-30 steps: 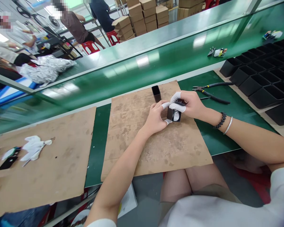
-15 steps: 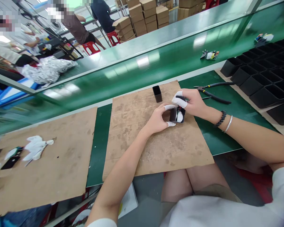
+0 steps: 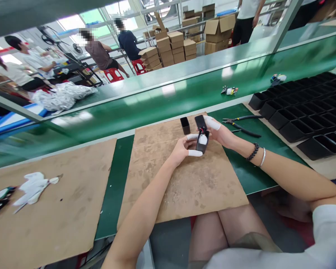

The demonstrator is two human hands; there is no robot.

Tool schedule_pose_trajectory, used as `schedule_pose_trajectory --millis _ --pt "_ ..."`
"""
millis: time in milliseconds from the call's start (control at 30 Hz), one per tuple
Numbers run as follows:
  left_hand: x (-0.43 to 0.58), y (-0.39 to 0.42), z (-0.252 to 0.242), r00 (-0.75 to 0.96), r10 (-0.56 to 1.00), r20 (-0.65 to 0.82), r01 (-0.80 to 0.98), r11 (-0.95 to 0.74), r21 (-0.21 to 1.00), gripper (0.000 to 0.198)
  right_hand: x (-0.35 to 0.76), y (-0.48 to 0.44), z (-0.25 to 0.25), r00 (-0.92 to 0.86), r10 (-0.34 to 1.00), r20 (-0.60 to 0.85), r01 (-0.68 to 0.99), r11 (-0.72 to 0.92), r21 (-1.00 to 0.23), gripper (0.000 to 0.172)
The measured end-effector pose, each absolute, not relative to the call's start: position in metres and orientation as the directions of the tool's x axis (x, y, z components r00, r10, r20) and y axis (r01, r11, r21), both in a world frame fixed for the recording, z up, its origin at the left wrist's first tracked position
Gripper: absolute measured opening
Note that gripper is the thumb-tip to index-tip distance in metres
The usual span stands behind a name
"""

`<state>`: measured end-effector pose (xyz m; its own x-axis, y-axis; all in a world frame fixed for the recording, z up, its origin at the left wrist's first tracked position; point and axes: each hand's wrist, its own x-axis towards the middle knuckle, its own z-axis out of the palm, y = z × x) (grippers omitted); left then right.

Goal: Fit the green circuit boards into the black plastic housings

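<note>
My left hand (image 3: 180,151), with white finger covers on the thumb and a finger, grips a small black rectangular case (image 3: 201,148) above the cardboard sheet. A white rounded part (image 3: 203,139) shows in its open top. My right hand (image 3: 218,130), also in white finger covers, pinches a flat black cover (image 3: 200,121) tilted up over the case's far end. Short red and dark wires run between cover and case. Just behind stands a second black case (image 3: 185,126), open at the top. Beyond the right hand lie pliers (image 3: 242,125) and a thin metal rod (image 3: 236,130).
Rows of black cases (image 3: 299,112) fill the right side. Two small wired circuit assemblies (image 3: 229,90) lie on the green belt (image 3: 156,101). On the left cardboard sheet (image 3: 72,194) are a white glove (image 3: 33,186) and black parts. Several people sit or stand beyond, near stacked cartons (image 3: 164,48).
My right hand now holds the black cover raised and tilted above the case; before, its fingers were over the case's far end. The case has turned in my left hand. The view has shifted up.
</note>
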<state>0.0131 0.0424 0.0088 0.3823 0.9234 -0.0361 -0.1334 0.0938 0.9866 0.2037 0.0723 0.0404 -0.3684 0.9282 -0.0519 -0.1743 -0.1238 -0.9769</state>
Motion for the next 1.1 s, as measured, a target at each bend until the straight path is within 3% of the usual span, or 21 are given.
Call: schedule_pose_trajectory --millis 67,133,233,300,367,467,633,767,833,933,1100 --pt "0.016 0.043 0.006 0.259 0.966 -0.018 -0.170 0.064 0.983 0.077 0.201 0.062 0.046 -0.347 0.931 -0.112 -0.141 -0.169 -0.975 0.071" --pt "0.020 0.041 0.002 0.154 0.988 0.026 -0.133 -0.005 0.991 0.079 0.197 0.051 0.048 -0.308 0.947 -0.087 -0.044 -0.105 -0.993 0.077" --pt "0.025 0.040 -0.004 0.050 0.983 0.177 0.031 -0.178 0.983 0.076 0.190 0.054 0.048 -0.282 0.959 0.027 0.141 0.069 -0.988 0.065" --pt "0.026 0.040 -0.008 -0.005 0.968 0.250 0.102 -0.249 0.963 0.075 0.188 0.078 0.053 -0.275 0.961 0.018 0.179 0.069 -0.981 0.053" --pt "0.027 0.042 -0.012 -0.038 0.965 0.258 0.123 -0.251 0.960 0.078 0.185 0.120 0.065 -0.221 0.975 0.003 0.151 0.038 -0.988 0.046" --pt "0.026 0.044 -0.015 -0.032 0.974 0.224 0.141 -0.217 0.966 0.080 0.177 0.192 0.083 -0.025 0.980 0.198 0.344 0.195 -0.918 0.038" --pt "0.023 0.044 -0.013 -0.122 0.936 0.331 0.314 -0.280 0.907 0.086 0.145 0.255 0.061 -0.051 0.990 0.134 0.527 0.141 -0.838 0.035" --pt "0.016 0.043 -0.007 -0.089 0.909 0.407 0.475 -0.321 0.819 0.096 0.140 0.258 0.036 -0.120 0.983 0.139 0.598 0.184 -0.780 0.050" --pt "0.013 0.044 -0.006 -0.012 0.919 0.394 0.539 -0.326 0.776 0.088 0.155 0.260 0.037 -0.108 0.977 0.183 0.633 0.210 -0.745 0.055" --pt "0.011 0.049 -0.008 0.020 0.937 0.349 0.592 -0.293 0.751 0.059 0.197 0.267 0.047 0.010 0.977 0.212 0.735 0.137 -0.665 0.053" --pt "0.012 0.055 -0.009 -0.005 0.950 0.313 0.573 -0.254 0.779 0.008 0.250 0.278 0.052 0.072 0.996 0.054 0.860 -0.034 -0.510 0.034"
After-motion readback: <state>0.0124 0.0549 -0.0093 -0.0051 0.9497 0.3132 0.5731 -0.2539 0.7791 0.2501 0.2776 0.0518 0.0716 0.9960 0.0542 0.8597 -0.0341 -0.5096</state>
